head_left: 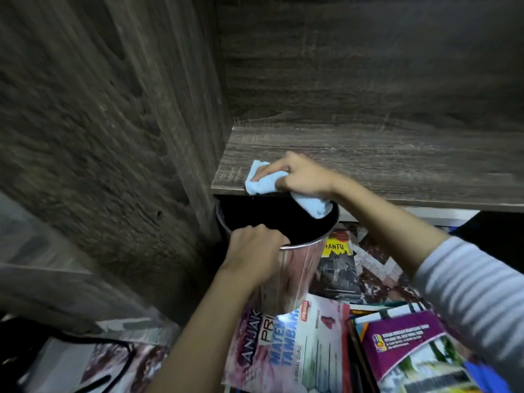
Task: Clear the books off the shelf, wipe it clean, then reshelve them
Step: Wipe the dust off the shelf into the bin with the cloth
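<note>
Your right hand (300,177) gripped the blue cloth (259,188) on the shelf (397,163) edge at centre frame; your left hand (255,246) clutched the metal bin (297,268) rim below; books (297,350) lay lower right.

A blue cloth (262,180) is lying at the wooden shelf's (397,165) front edge. Books (297,350) are lying on the floor (377,268) below the shelf.

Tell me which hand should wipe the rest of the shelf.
Right. The right hand holds the blue cloth on the shelf at its front edge, while the left hand grips the rim of the metal bin below.
</note>
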`<act>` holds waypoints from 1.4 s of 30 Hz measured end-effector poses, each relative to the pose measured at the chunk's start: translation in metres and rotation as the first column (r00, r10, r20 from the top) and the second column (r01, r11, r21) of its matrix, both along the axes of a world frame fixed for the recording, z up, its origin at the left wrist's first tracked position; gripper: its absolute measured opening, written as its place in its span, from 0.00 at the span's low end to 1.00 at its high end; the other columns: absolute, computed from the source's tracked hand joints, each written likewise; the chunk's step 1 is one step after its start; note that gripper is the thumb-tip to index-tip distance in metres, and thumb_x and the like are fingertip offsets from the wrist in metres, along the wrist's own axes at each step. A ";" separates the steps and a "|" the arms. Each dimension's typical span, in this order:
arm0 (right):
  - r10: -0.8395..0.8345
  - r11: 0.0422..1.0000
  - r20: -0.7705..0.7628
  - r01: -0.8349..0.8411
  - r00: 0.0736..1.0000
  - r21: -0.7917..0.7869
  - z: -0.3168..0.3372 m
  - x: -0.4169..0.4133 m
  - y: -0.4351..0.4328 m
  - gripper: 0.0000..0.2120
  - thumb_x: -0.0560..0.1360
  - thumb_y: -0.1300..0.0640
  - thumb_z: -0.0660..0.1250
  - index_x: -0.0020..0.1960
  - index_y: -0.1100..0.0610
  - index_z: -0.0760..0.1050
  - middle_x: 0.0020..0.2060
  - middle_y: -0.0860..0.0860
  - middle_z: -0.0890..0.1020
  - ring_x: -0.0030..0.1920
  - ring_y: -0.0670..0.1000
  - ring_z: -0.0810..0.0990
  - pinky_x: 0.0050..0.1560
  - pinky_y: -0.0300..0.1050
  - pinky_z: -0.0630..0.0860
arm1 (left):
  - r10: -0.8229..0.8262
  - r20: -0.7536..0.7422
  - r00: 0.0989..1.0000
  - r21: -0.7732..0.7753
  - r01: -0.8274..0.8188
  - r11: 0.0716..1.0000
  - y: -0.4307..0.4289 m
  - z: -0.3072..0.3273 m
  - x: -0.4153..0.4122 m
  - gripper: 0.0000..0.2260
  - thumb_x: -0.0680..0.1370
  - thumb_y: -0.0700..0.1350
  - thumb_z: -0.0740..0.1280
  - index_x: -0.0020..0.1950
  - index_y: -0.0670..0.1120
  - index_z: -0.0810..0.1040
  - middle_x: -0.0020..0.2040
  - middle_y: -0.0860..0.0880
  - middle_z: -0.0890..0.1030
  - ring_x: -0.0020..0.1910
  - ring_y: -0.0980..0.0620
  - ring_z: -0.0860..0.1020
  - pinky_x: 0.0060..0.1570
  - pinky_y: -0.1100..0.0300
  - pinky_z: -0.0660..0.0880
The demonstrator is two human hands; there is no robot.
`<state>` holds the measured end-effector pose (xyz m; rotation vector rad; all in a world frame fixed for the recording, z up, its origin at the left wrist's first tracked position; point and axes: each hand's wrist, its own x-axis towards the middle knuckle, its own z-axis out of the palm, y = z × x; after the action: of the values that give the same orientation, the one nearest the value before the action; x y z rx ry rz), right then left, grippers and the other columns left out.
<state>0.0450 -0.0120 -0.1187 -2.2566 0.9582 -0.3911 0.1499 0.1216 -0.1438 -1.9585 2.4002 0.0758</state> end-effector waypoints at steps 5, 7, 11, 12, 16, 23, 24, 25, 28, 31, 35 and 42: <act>-0.294 0.945 0.425 0.196 0.856 0.261 0.017 -0.027 0.004 0.23 0.63 0.70 0.59 0.52 0.52 0.79 0.50 0.46 0.81 0.46 0.36 0.78 0.47 0.26 0.70 | -0.002 0.001 1.000 0.007 0.002 1.000 0.002 0.001 0.000 0.11 0.74 0.45 0.62 0.54 0.51 0.78 0.53 0.45 0.80 0.56 0.43 0.77 0.50 0.57 0.72; -0.414 0.910 0.406 0.385 0.815 0.156 0.021 -0.038 -0.010 0.19 0.66 0.61 0.61 0.55 0.51 0.79 0.51 0.46 0.81 0.55 0.43 0.77 0.53 0.31 0.70 | 0.000 -0.010 1.000 0.014 0.000 1.000 0.001 0.000 0.001 0.10 0.74 0.45 0.63 0.53 0.51 0.79 0.52 0.46 0.81 0.56 0.43 0.78 0.49 0.57 0.72; -0.661 0.740 0.035 0.659 0.749 -0.131 0.000 -0.058 -0.045 0.21 0.77 0.57 0.59 0.69 0.55 0.69 0.64 0.60 0.75 0.66 0.61 0.71 0.62 0.47 0.66 | -0.005 -0.019 1.000 0.017 0.006 1.000 0.000 -0.001 0.002 0.10 0.73 0.45 0.63 0.52 0.51 0.79 0.52 0.47 0.81 0.55 0.44 0.78 0.49 0.58 0.72; -0.689 0.720 -0.031 0.680 0.724 -0.140 -0.005 -0.058 -0.051 0.20 0.78 0.57 0.57 0.69 0.57 0.68 0.64 0.63 0.74 0.66 0.63 0.70 0.63 0.50 0.66 | -0.010 -0.013 1.000 0.017 0.010 1.000 0.000 -0.001 0.002 0.10 0.74 0.45 0.62 0.53 0.51 0.79 0.52 0.47 0.81 0.55 0.44 0.78 0.49 0.59 0.71; -0.674 0.739 -0.192 0.653 0.714 -0.169 -0.003 -0.042 -0.072 0.18 0.79 0.56 0.53 0.65 0.59 0.71 0.64 0.64 0.73 0.66 0.66 0.67 0.64 0.53 0.66 | -0.030 0.008 1.000 0.008 0.030 1.000 0.000 -0.002 0.005 0.10 0.76 0.48 0.61 0.54 0.50 0.78 0.53 0.46 0.80 0.56 0.43 0.77 0.48 0.58 0.70; -0.576 0.817 -0.200 0.551 0.793 -0.170 -0.001 -0.027 -0.078 0.21 0.79 0.54 0.55 0.71 0.54 0.68 0.68 0.62 0.69 0.69 0.63 0.63 0.67 0.49 0.63 | -0.034 0.004 0.999 0.009 0.034 0.999 -0.001 -0.002 0.006 0.10 0.76 0.50 0.62 0.55 0.50 0.78 0.53 0.47 0.81 0.56 0.44 0.77 0.49 0.58 0.70; -0.530 0.848 -0.179 0.514 0.829 -0.133 0.000 -0.025 -0.079 0.21 0.79 0.53 0.55 0.71 0.53 0.68 0.69 0.60 0.69 0.69 0.62 0.64 0.66 0.48 0.63 | -0.033 0.004 0.999 0.009 0.033 0.999 -0.002 -0.003 0.006 0.10 0.76 0.50 0.62 0.55 0.51 0.78 0.53 0.47 0.81 0.57 0.44 0.77 0.49 0.59 0.70; -0.490 0.872 -0.149 0.480 0.859 -0.100 0.003 -0.023 -0.079 0.20 0.79 0.52 0.56 0.70 0.53 0.70 0.67 0.58 0.72 0.68 0.60 0.66 0.65 0.47 0.64 | -0.031 0.003 1.000 0.011 0.031 0.999 -0.001 -0.003 0.006 0.11 0.76 0.50 0.62 0.56 0.51 0.77 0.54 0.47 0.81 0.57 0.44 0.77 0.49 0.59 0.70; -0.378 0.925 -0.064 0.380 0.924 0.022 0.005 -0.014 -0.076 0.17 0.77 0.47 0.61 0.62 0.52 0.77 0.57 0.51 0.77 0.61 0.52 0.73 0.60 0.43 0.66 | -0.035 0.003 0.999 0.012 0.035 0.999 -0.001 -0.002 0.006 0.11 0.76 0.50 0.62 0.57 0.52 0.77 0.54 0.47 0.81 0.57 0.44 0.77 0.49 0.58 0.70; -0.264 0.961 -0.020 0.265 0.964 0.078 0.003 -0.006 -0.069 0.18 0.72 0.54 0.63 0.61 0.46 0.78 0.61 0.50 0.78 0.63 0.49 0.73 0.61 0.40 0.67 | -0.026 0.002 1.000 0.015 0.026 1.000 -0.002 -0.002 0.006 0.11 0.76 0.50 0.62 0.58 0.53 0.77 0.54 0.47 0.81 0.57 0.44 0.77 0.50 0.58 0.70; -0.090 0.992 0.020 0.088 0.996 0.093 -0.003 0.003 -0.040 0.24 0.69 0.66 0.62 0.59 0.45 0.78 0.62 0.50 0.78 0.63 0.49 0.74 0.55 0.35 0.68 | -0.029 0.001 1.000 0.019 0.029 0.999 -0.001 0.001 0.006 0.12 0.76 0.52 0.62 0.58 0.53 0.77 0.55 0.47 0.80 0.57 0.44 0.77 0.49 0.58 0.70; -0.023 0.956 0.175 -0.030 0.984 0.292 0.012 -0.014 -0.008 0.24 0.63 0.71 0.59 0.49 0.52 0.83 0.45 0.48 0.84 0.42 0.44 0.78 0.38 0.35 0.72 | -0.010 0.023 1.000 0.032 0.010 0.999 0.002 0.003 0.005 0.12 0.76 0.53 0.62 0.57 0.51 0.77 0.55 0.46 0.80 0.57 0.43 0.76 0.49 0.58 0.70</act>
<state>0.0309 -0.0201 -0.1070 -1.9201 0.8584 -0.4109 0.1549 0.1240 -0.1403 -1.9230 2.3794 0.0894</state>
